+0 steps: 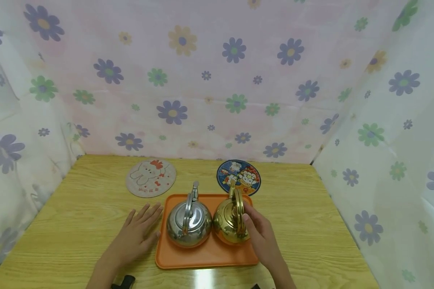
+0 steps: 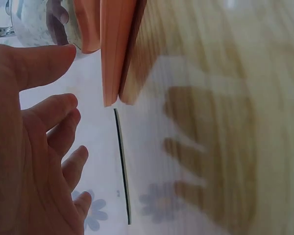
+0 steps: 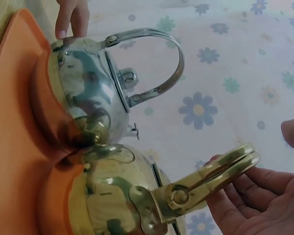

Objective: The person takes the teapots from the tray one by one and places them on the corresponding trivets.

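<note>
A silver kettle and a gold kettle stand side by side on an orange tray, their arched handles up and spouts facing away from me. My right hand is at the gold kettle's handle; in the right wrist view its fingers reach against the handle while the thumb stands apart from it. To the left of the tray is my left hand, fingers spread and holding nothing. In the left wrist view its thumb is near the silver kettle and the tray's edge.
Behind the tray lie two round mats on the wooden table: a pale rabbit mat at the left and a blue cartoon mat behind the gold kettle. Flowered curtains enclose the back and sides.
</note>
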`<state>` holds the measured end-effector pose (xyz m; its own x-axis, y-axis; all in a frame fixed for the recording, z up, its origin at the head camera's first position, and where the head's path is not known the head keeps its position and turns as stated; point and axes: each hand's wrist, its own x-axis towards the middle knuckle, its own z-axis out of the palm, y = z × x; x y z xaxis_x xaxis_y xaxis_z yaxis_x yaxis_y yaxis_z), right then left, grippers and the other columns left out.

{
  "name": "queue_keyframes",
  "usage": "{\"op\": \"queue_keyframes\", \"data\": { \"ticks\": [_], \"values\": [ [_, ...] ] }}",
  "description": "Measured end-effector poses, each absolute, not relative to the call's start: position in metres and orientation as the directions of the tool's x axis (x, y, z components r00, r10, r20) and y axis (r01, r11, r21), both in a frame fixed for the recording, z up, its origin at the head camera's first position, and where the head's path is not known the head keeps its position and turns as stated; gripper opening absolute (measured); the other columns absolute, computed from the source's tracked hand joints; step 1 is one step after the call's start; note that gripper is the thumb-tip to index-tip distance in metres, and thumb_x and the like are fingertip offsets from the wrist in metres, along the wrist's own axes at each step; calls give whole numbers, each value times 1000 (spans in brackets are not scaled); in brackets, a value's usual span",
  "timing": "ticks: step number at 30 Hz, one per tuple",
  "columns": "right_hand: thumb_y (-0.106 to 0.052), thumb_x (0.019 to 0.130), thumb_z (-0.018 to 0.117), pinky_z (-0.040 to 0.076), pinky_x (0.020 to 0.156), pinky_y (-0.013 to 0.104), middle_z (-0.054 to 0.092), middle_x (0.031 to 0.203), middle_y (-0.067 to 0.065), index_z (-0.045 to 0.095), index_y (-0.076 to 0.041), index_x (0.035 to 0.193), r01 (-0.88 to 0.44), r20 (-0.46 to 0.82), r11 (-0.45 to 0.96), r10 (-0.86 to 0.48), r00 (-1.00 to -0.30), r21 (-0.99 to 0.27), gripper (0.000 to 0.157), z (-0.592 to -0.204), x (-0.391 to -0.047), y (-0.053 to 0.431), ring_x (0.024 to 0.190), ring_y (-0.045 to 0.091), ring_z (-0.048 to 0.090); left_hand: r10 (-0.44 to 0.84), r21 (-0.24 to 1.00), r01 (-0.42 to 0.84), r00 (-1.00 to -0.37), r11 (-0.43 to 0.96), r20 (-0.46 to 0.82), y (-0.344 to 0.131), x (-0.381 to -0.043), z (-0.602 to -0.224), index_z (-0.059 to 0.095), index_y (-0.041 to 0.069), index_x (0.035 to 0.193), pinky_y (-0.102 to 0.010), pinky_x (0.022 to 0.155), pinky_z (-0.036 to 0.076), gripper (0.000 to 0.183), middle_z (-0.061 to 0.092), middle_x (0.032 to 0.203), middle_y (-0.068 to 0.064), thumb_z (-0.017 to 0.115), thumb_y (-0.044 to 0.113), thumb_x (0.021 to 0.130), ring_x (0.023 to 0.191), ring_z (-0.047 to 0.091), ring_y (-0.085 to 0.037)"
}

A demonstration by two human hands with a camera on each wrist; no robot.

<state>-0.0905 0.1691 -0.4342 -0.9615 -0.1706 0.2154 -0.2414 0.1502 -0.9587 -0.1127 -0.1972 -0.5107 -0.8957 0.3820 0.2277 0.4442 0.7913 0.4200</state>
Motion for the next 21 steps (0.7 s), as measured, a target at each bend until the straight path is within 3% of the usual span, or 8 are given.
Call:
{"op": "queue_keyframes", "data": {
  "ticks": [7, 16, 21],
  "values": [
    [-14, 110, 43, 54, 95, 24, 63, 121, 35, 53, 17, 135, -182, 162, 65, -235, -958, -981, 40, -433, -99, 169, 105, 21, 68, 395, 425, 445, -896, 788, 205, -196, -114, -513, 45, 9, 154, -68, 118, 19, 63, 40, 161, -8, 64, 33, 99, 149, 32, -44],
    [-10, 106, 54, 59, 87, 26, 70, 104, 18, 53, 17, 136, -47, 49, -15, -211, -976, -999, 41, -430, -109, 171, 93, 13, 69, 403, 443, 443, -896, 780, 187, -194, -115, -519, 48, 8, 152, -67, 118, 17, 63, 42, 161, -8, 65, 35, 98, 150, 31, -43],
    [-3, 101, 58, 59, 82, 23, 71, 103, 21, 57, 17, 131, 3, 1, -28, -145, -989, -1000, 36, -426, -114, 172, 90, 14, 70, 401, 453, 433, -900, 779, 170, -192, -116, -518, 49, 8, 152, -69, 117, 17, 63, 42, 160, -8, 67, 32, 96, 150, 30, -43]
  ]
}}
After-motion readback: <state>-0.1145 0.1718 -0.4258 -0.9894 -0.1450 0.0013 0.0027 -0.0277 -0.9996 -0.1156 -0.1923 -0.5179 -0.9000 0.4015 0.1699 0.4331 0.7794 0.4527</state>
